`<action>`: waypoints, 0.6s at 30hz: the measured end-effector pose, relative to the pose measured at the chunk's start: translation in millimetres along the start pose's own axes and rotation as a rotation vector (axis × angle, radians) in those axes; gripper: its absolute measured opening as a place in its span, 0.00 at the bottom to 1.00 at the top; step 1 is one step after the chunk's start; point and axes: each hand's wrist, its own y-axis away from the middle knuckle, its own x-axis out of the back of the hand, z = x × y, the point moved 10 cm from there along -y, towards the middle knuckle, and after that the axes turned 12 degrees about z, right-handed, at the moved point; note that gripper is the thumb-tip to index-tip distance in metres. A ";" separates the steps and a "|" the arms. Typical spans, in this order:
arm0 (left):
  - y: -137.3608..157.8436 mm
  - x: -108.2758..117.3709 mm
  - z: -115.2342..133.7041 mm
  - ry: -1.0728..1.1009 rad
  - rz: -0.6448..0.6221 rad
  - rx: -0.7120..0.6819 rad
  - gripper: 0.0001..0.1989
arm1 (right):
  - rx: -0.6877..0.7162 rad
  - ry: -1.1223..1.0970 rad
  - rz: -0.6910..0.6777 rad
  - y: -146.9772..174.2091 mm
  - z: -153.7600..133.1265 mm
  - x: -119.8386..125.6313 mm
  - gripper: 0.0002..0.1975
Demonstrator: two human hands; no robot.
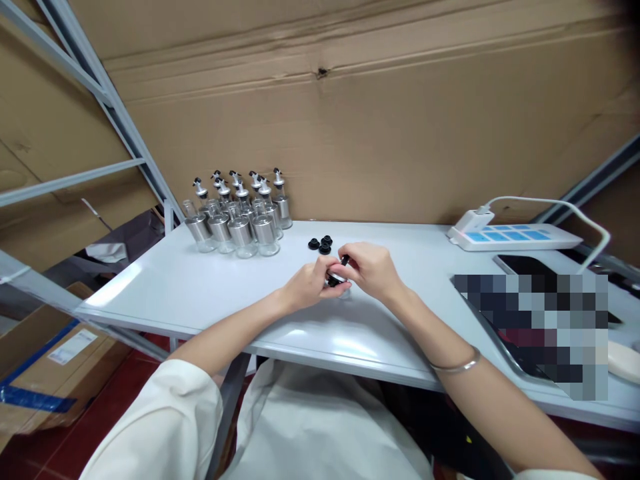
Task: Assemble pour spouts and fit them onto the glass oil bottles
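Note:
My left hand is closed around a small part with black and clear or silvery bits, mostly hidden by the fingers. Against it, my right hand pinches a small black piece. The hands meet just above the table's middle. Beyond them lie three black round stoppers in a small cluster. To the left stand several glass bottles with steel sleeves. The front ones have bare necks; those behind carry silver pourer spouts with black tips.
Cardboard walls the back of the white table. At right are a power strip with a plugged-in charger and cable, a dark phone and a blurred-out flat device. Metal shelf posts rise at left, above an open carton.

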 end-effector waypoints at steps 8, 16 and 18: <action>0.5 -2.8 -4.3 0.048 -0.032 0.096 0.20 | 0.136 0.110 0.080 0.8 -14.9 6.9 0.27; -3.2 -4.2 -2.5 -0.022 -0.095 0.105 0.16 | 0.205 0.205 0.018 2.7 -23.4 1.0 0.28; -3.0 -5.4 -1.4 -0.022 -0.113 0.100 0.16 | 0.227 0.222 0.007 2.8 -25.9 0.0 0.28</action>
